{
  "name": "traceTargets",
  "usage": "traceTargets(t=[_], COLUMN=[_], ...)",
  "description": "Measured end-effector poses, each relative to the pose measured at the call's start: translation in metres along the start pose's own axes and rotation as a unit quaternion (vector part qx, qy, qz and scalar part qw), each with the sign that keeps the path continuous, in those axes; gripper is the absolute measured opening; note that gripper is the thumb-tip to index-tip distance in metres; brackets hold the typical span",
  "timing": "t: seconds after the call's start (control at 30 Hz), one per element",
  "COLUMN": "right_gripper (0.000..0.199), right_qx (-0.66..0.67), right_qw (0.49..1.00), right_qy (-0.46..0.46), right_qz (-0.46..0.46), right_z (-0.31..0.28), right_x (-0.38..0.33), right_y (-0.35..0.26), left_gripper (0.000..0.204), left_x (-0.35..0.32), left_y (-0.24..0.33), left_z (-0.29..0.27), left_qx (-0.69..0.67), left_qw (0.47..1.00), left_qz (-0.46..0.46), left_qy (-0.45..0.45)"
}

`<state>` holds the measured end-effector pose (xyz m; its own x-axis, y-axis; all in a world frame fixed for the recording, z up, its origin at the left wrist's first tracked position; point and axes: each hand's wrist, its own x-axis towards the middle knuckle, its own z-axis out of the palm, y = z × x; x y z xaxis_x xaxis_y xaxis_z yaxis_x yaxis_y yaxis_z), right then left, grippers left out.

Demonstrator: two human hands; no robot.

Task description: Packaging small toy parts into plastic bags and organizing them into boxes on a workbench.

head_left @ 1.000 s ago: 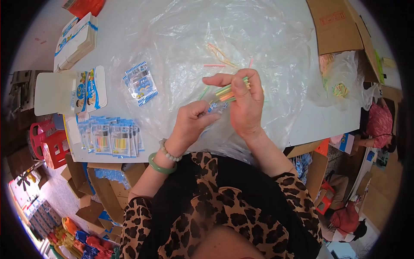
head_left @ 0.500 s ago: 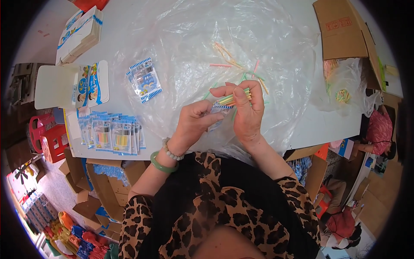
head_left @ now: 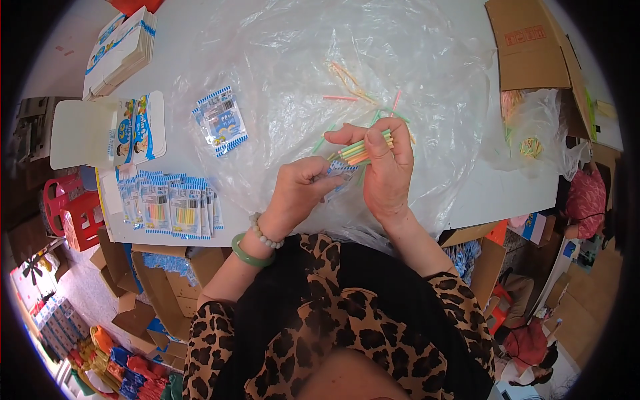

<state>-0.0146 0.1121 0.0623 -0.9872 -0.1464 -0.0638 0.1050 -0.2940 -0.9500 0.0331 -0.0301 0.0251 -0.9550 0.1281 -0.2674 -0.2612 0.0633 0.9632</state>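
My left hand [head_left: 298, 189] pinches a small blue-and-white plastic packet [head_left: 343, 171] between thumb and fingers. Just right of it, my right hand [head_left: 389, 175] is closed around a bundle of thin sticks [head_left: 361, 150] in yellow, green and orange. The bundle's lower left end meets the top of the packet; whether the ends are inside its mouth I cannot tell. Beyond my right hand, loose coloured sticks [head_left: 344, 98] lie scattered on a clear plastic sheet [head_left: 293, 87]. Flat packets [head_left: 222, 122] rest on the sheet to the left.
Stick-filled packets [head_left: 170, 208] overlap at the table's near left edge. Behind them stands an open printed box [head_left: 85, 137], with folded cartons [head_left: 121, 57] farther back. A cardboard box [head_left: 527, 50] and bagged sticks [head_left: 531, 147] are at right. Other people [head_left: 587, 200] sit beyond the right edge.
My right hand has shifted slightly right and tilted, so more of the stick bundle shows at the packet's top. My left hand keeps hold of the packet, nearly still.
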Motion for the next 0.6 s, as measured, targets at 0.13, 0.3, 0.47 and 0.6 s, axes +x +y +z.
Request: traceTargets(t=[0.13, 0.3, 0.47, 0.6], right_gripper=[0.019, 0.017, 0.017, 0.019], right_qx=[0.001, 0.025, 0.034, 0.033], right_qw=[1.0, 0.999, 0.999, 0.999], right_qy=[-0.005, 0.017, 0.004, 0.0], right_qz=[0.019, 0.032, 0.015, 0.013], right_z=[0.0003, -0.0004, 0.0016, -0.0022], right_x=[-0.0006, 0.0015, 0.0032, 0.0047], right_y=[0.0016, 0.0022, 0.0014, 0.0042], left_gripper=[0.013, 0.016, 0.014, 0.011], left_x=[0.0002, 0.0019, 0.0035, 0.0024], left_y=[0.0021, -0.0005, -0.0063, -0.0029], left_z=[0.0011, 0.0004, 0.0025, 0.0031], left_qx=[-0.032, -0.023, 0.027, 0.01], left_qw=[0.999, 0.999, 0.999, 0.998], left_qz=[-0.021, -0.025, 0.033, 0.05], left_qy=[0.009, -0.001, 0.014, 0.034])
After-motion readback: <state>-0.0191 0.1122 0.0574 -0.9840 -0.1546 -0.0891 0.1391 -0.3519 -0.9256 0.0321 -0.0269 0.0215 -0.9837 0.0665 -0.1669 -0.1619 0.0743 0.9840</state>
